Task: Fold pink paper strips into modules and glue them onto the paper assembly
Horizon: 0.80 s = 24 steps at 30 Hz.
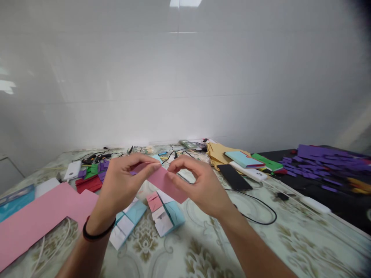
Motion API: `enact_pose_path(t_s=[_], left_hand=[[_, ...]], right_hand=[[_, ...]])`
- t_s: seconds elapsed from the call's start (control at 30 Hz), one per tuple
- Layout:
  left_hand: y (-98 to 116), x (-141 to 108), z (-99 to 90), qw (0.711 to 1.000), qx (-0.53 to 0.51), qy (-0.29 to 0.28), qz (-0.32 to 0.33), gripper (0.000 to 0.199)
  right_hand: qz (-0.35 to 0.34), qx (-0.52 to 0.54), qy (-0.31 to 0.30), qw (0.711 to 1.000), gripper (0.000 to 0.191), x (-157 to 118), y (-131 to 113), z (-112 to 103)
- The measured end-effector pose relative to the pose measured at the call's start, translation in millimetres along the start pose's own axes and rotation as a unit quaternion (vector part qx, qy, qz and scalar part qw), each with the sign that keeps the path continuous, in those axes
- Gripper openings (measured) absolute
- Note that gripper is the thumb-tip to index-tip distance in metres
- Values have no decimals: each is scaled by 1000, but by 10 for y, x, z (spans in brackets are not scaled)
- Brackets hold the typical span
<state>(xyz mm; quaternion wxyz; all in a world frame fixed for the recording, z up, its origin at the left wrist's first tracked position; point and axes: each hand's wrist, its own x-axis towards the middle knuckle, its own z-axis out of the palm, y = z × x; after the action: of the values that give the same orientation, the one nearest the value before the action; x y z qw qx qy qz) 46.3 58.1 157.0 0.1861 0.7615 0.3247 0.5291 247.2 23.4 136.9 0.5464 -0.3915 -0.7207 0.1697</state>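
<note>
A strip of pink paper (168, 184) is held up over the table between my two hands. My left hand (129, 179) pinches its upper left edge between thumb and fingers. On its right side, the thumb and forefinger of my right hand (199, 181) close on the upper edge. Below the strip lie two folded paper pieces in blue, white and pink: one folded piece (175, 217) under the strip, and another folded piece (135, 216) beside my left wrist. Large pink paper sheets (43, 216) spread out to the left of my left forearm.
Red paper pieces (88, 184) and a white power bank (73, 170) lie at the left back. A black phone (234, 177), a second power bank (249, 172) and yellow paper (220, 152) are at the right. Purple strips (307, 166) cover a dark surface beyond. Cables cross the patterned tablecloth (203, 251).
</note>
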Motion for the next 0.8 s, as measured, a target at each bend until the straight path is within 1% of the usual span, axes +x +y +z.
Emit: enact_pose_path(t_s=[0.1,0.27,0.33,0.43,0.53,0.7,0.8], left_hand=[[17,-1,27,1000,-15,-8,1,6],[57,28,-45,994,-13,-106,-1,9],[76,32,-53,994,-5,-110,8,11],[99,23,-55,997,10,-81,16,11],[99,12,-90,999,16,-40,1,9],[45,21,-243,999,0,32,-37,8],[10,25,-326,996,7,68,-49,8]], right_hand=[[-1,8,2,1000,9,8,-3,-10],[-10,9,-17,1000,10,7,-32,-35],[-10,14,-24,1000,10,7,-44,-36],[-5,25,-26,999,10,10,-43,-48],[2,38,-26,999,11,9,-24,-76],[8,62,-26,998,10,5,22,-137],[11,53,-27,998,9,14,51,-209]])
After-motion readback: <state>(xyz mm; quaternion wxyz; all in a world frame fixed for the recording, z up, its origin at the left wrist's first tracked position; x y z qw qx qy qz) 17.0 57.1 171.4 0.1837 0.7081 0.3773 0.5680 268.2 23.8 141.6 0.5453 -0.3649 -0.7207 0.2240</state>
